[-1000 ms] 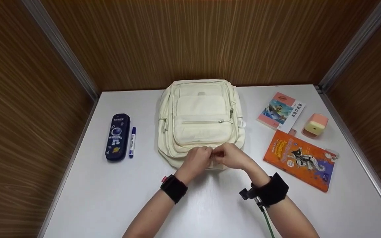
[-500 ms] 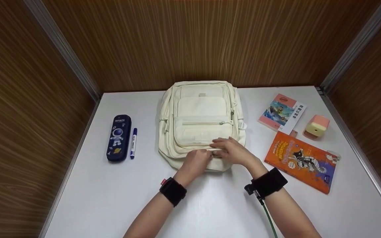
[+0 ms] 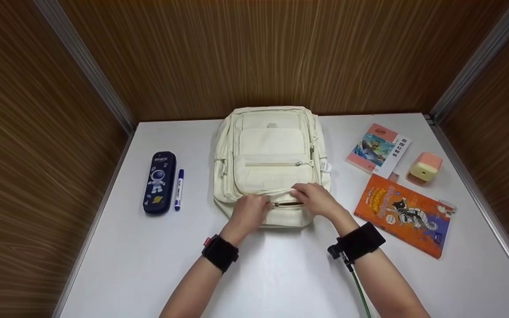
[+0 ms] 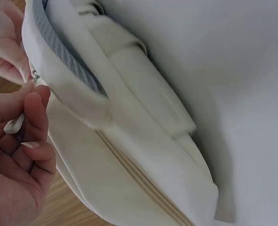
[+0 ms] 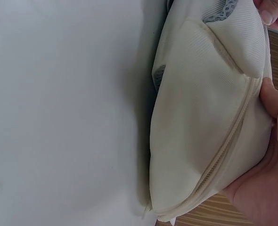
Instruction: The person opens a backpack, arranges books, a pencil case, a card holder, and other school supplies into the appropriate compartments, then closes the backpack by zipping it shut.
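A cream backpack [image 3: 270, 145] lies on the white table, its near end between the two hands. My left hand [image 3: 248, 213] pinches a zipper pull there; in the left wrist view its whitish tab [image 4: 14, 124] pokes out between the curled fingers. Right of that hand, a short dark gap [image 3: 290, 204] shows along the zipper. My right hand [image 3: 320, 202] grips the backpack's fabric beside this gap. In the right wrist view, the thumb [image 5: 274, 99] lies on the cream cloth near a seam, and the other fingers are mostly hidden behind the bag.
To the left lie a navy astronaut pencil case [image 3: 159, 183] and a blue-capped marker [image 3: 179, 190]. On the right are a small picture book [image 3: 376, 148], an orange book [image 3: 402, 216] and a pink-and-yellow pencil sharpener [image 3: 424, 168]. Wood-grain panels [image 3: 263, 53] enclose the table.
My left hand has moved left along the zipper, away from the right hand, and a dark gap has opened between them. My right hand has shifted slightly up and right onto the fabric.
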A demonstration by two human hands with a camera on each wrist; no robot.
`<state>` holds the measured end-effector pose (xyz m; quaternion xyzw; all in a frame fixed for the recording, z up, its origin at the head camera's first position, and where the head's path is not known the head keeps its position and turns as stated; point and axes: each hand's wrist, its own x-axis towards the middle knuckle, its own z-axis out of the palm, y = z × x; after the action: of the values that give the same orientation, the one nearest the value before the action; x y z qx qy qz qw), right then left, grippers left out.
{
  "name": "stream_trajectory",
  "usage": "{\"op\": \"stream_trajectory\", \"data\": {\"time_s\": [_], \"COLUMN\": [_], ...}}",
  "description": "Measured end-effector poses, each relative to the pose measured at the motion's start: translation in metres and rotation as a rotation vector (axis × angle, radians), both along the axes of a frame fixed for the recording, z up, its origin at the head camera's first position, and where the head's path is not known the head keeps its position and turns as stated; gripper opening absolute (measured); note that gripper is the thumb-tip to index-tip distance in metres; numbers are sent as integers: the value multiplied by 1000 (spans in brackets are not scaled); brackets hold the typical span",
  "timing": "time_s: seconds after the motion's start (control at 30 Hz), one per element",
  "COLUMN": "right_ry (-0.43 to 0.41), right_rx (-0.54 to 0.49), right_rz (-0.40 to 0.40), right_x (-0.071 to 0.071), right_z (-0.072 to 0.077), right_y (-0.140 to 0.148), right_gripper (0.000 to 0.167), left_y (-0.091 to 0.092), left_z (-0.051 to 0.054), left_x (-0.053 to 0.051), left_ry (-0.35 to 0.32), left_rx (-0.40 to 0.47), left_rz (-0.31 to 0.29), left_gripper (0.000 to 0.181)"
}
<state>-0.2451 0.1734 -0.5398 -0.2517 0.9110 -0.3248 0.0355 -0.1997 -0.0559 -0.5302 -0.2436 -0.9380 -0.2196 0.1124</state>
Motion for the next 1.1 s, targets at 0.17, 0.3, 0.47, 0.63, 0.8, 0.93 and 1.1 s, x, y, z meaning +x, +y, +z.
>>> {"op": "stream_trajectory", "data": {"time_s": [0.17,0.3,0.47,0.63,0.8,0.93,1.1], "right_ry": [-11,-10,-50,-121,-167,-170,-135], "right_rx": [-37,-52,-89,-120,-63,28,77], "right_rz": [-32,-39,-54,-31,32,72,129], "right_x": [-2,-2,-2,-4,-1,3,-1], "right_z": [0,-2,-2,2,15,23,24], "right_y": [7,14,23,31,27,9,-23], "right_gripper": [28,26,24,25,35,48,56], "left_y": [-18,-34,-52,-64,-66,-65,-64], "left_z": [7,9,10,9,6,3,-2], "left_x": [-7,-12,-17,-21,-22,-20,-18], "left_ry": [-106,-153,-181,-247,-279,-282,-274], "left_rx": [0,8,21,43,58,62,90], "left_rz": [25,38,51,87,74,62,59], "left_gripper": [10,9,6,5,5,7,11]}}
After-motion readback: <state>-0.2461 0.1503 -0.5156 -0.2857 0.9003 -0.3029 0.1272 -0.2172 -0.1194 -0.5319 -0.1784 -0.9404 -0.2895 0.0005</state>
